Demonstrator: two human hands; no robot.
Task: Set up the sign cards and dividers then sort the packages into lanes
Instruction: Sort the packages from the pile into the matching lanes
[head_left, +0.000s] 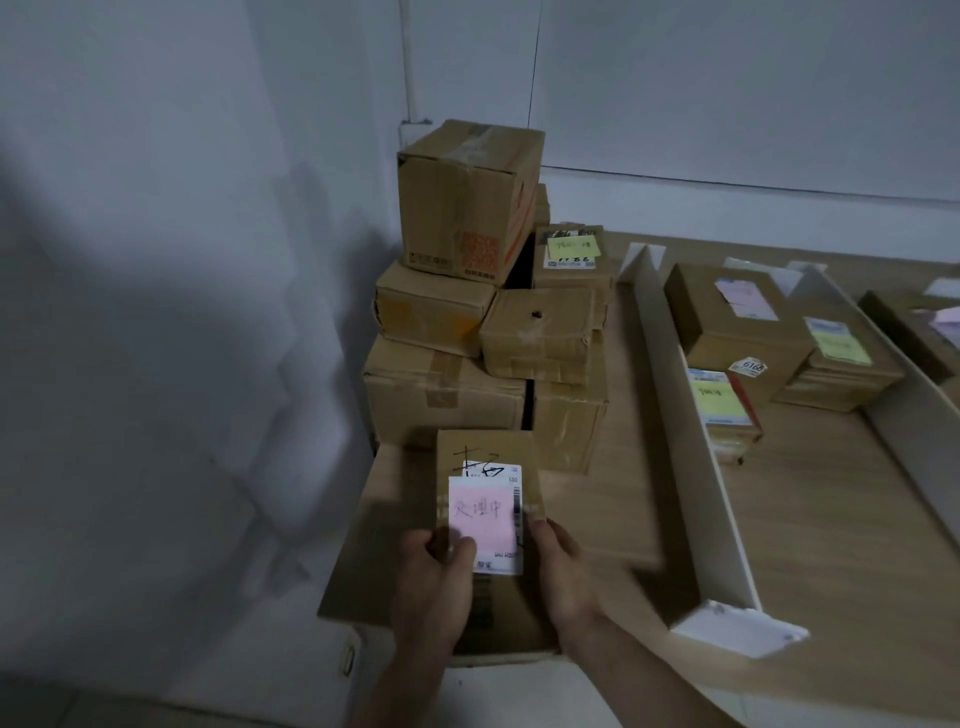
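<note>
Wood-grain table is occupied by stacked cartons at left and a white divider at right. Over its near-left corner a small package, long axis pointing away, is gripped at its near end by the left hand and right hand. The lanes lie rightward, nearer the right hand.

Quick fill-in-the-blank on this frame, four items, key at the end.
1. The left hand and right hand hold one package whose sticky note is ____ in colour.
2. The dividers on the table are ____ in colour.
3. The nearest lane package, right of the first divider, carries a ____ note.
4. The box stack stands to the ____ of the dividers.

Missing words: pink; white; yellow; left.
</note>
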